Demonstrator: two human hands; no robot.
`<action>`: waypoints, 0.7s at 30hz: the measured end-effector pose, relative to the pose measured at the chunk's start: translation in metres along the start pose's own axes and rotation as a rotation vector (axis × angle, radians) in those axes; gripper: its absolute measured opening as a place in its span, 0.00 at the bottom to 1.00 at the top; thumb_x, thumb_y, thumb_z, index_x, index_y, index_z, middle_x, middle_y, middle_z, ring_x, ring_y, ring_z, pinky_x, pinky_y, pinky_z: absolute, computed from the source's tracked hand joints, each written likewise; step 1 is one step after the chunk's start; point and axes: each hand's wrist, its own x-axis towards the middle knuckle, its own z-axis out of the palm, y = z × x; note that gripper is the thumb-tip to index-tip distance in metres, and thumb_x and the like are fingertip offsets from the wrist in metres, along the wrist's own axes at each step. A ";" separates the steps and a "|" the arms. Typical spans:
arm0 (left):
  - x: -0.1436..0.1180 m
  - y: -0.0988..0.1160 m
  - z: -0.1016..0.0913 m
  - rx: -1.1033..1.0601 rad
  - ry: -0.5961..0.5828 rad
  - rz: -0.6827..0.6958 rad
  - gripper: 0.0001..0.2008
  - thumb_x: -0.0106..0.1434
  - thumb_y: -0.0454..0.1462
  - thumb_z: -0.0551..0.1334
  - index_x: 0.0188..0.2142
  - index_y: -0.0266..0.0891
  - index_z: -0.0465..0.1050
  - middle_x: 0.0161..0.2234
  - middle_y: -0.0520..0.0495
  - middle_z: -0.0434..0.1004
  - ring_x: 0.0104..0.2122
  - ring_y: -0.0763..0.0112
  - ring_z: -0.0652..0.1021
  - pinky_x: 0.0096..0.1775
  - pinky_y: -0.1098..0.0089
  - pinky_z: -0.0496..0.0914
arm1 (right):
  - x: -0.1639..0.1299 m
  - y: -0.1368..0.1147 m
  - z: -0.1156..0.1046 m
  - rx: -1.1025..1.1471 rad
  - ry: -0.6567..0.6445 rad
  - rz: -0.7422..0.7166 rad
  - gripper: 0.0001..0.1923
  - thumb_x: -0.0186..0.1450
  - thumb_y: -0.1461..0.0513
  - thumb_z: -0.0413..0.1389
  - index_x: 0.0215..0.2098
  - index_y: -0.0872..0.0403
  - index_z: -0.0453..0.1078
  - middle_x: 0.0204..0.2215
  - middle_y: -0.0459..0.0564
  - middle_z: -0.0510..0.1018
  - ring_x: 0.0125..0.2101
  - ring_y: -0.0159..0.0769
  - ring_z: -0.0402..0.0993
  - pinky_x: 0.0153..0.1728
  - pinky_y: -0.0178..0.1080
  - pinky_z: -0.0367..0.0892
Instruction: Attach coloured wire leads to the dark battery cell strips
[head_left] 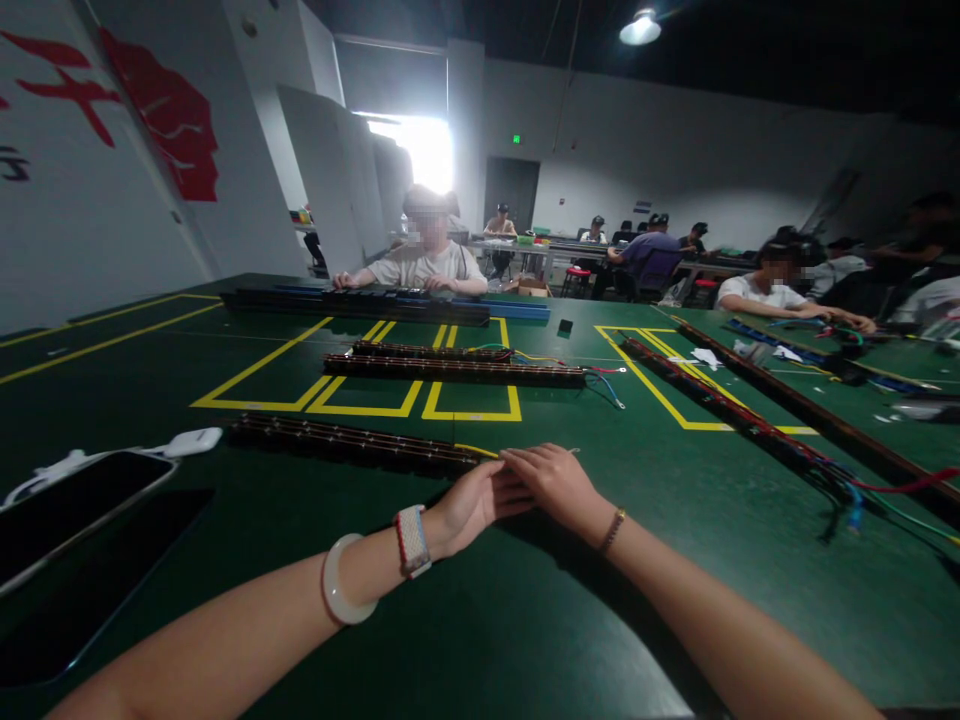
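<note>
Hands, left hand (466, 508) and right hand (556, 482), meet by a long, thin black strip with shiny dots (337, 442).

The left palm looks bare; the right hand covers its fingers, so I cannot tell if it holds anything. They block the strip's right end, mid-frame. It lies flat, maybe to stay put on the green counter (750, 490). Above lie more black strips with coloured wires (450, 367); at lower left, a shiny black slab with a pale rim (82, 500).

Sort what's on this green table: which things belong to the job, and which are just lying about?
Likely the job:
wired strip nearest the left hand
two wired strips across yellow outlines
long strips at right

Probably just lying about:
pale-edged smartphone
dark glossy slab, perhaps another phone
</note>
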 end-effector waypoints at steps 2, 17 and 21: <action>0.000 0.001 0.000 -0.038 -0.021 0.004 0.13 0.66 0.35 0.48 0.37 0.33 0.69 0.35 0.40 0.76 0.39 0.64 0.77 0.49 0.58 0.66 | 0.000 -0.001 -0.002 -0.059 0.002 -0.060 0.17 0.65 0.66 0.52 0.52 0.60 0.66 0.46 0.56 0.76 0.40 0.40 0.73 0.40 0.41 0.68; 0.008 -0.004 -0.008 -0.082 0.054 -0.017 0.13 0.68 0.38 0.51 0.35 0.32 0.71 0.32 0.43 0.76 0.35 0.70 0.76 0.46 0.66 0.67 | 0.002 -0.004 -0.004 0.089 0.006 -0.133 0.14 0.64 0.66 0.52 0.48 0.58 0.69 0.45 0.56 0.73 0.44 0.38 0.67 0.47 0.41 0.62; 0.009 -0.003 -0.008 -0.109 0.076 0.016 0.11 0.66 0.34 0.54 0.30 0.33 0.71 0.28 0.46 0.74 0.28 0.75 0.74 0.40 0.70 0.68 | 0.002 -0.005 -0.017 0.129 0.041 -0.090 0.13 0.65 0.63 0.50 0.47 0.56 0.68 0.40 0.54 0.72 0.41 0.36 0.66 0.43 0.40 0.61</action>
